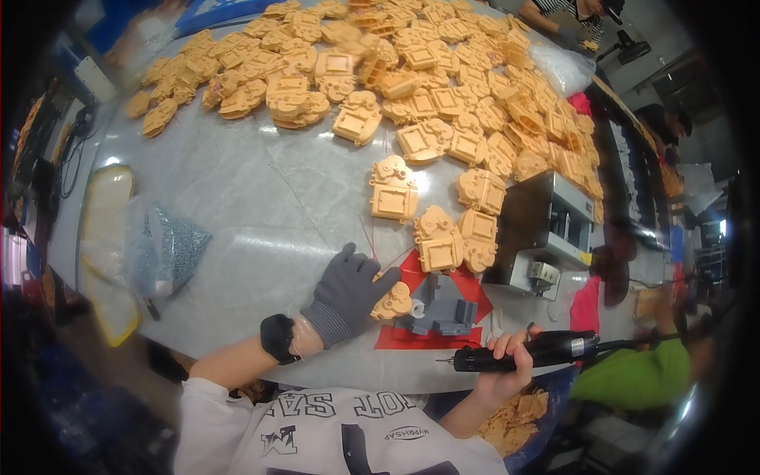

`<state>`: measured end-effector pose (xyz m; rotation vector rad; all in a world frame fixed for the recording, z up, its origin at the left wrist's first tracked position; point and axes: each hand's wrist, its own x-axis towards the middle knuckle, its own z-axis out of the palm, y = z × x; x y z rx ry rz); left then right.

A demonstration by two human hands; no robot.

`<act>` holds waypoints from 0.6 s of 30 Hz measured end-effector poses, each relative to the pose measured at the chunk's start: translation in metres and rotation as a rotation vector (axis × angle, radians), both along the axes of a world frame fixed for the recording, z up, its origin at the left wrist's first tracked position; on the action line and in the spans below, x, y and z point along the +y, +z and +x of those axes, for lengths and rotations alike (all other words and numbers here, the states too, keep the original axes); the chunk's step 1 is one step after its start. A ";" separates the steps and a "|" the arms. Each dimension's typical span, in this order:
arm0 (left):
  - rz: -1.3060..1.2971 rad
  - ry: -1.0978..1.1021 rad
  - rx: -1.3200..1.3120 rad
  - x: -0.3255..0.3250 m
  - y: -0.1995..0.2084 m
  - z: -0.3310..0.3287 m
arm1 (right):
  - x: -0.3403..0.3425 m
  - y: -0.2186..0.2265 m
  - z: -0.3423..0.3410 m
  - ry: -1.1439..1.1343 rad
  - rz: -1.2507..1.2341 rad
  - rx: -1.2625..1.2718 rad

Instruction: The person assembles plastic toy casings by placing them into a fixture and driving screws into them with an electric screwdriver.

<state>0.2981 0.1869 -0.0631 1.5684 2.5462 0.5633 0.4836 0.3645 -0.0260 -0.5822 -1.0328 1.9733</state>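
My left hand (pixel 346 293), in a grey knitted glove, is closed on a yellow-orange plastic housing (pixel 393 302); the fingers cover part of it. Just right of that housing, a grey fixture (pixel 447 309) stands on a red mat (pixel 389 339). My bare right hand (pixel 511 356) is wrapped round a black electric screwdriver (pixel 546 350). The tool lies nearly level, its thin bit pointing left, in front of the fixture and apart from it. Several loose housings, such as one (pixel 438 240) behind the fixture, lie within a short reach. Thin red wires show near my left fingertips.
A large heap of the same housings (pixel 427 59) covers the far table. A black-and-grey box-shaped machine (pixel 546 229) stands to the right. Bagged small blue-grey parts (pixel 174 249) lie at left. A person in green (pixel 641 372) is close at right; another (pixel 570 20) works at the far side.
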 end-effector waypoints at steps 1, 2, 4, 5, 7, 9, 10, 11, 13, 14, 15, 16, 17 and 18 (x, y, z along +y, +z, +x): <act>0.033 0.021 -0.020 -0.001 0.001 0.001 | -0.001 0.003 -0.001 -0.061 -0.031 -0.037; 0.034 -0.001 -0.029 -0.005 -0.003 0.001 | 0.002 0.002 0.002 -0.082 -0.030 -0.045; 0.243 -0.070 -0.042 -0.014 -0.008 0.004 | 0.005 0.001 0.010 -0.083 -0.015 -0.040; 0.337 -0.066 -0.243 -0.015 -0.005 0.009 | 0.007 0.003 0.012 -0.087 -0.023 -0.031; 0.464 -0.148 -0.486 -0.007 0.004 0.016 | 0.009 -0.002 0.014 -0.082 -0.014 -0.007; 0.539 -0.319 -0.777 0.003 0.005 0.014 | 0.009 -0.003 0.013 -0.047 -0.012 0.022; 0.539 -0.325 -0.788 0.012 0.002 0.016 | 0.008 -0.002 0.012 -0.056 -0.010 0.013; 0.507 -0.368 -0.792 0.025 -0.004 0.019 | 0.008 -0.001 0.011 -0.032 -0.018 0.024; 0.457 -0.479 -0.797 0.042 -0.012 0.020 | 0.009 -0.002 0.013 -0.017 -0.023 0.037; 0.455 -0.488 -0.805 0.045 -0.014 0.015 | 0.009 -0.002 0.015 -0.028 -0.022 0.032; 0.446 -0.499 -0.828 0.047 -0.017 0.008 | 0.010 -0.001 0.015 -0.045 -0.020 0.027; 0.437 -0.509 -0.850 0.046 -0.021 0.003 | 0.011 -0.001 0.015 -0.063 -0.018 0.024; 0.433 -0.515 -0.855 0.042 -0.026 0.001 | 0.012 -0.002 0.016 -0.071 -0.019 0.021; 0.496 -0.426 -0.785 0.036 -0.034 -0.002 | 0.013 -0.003 0.016 -0.075 -0.017 0.010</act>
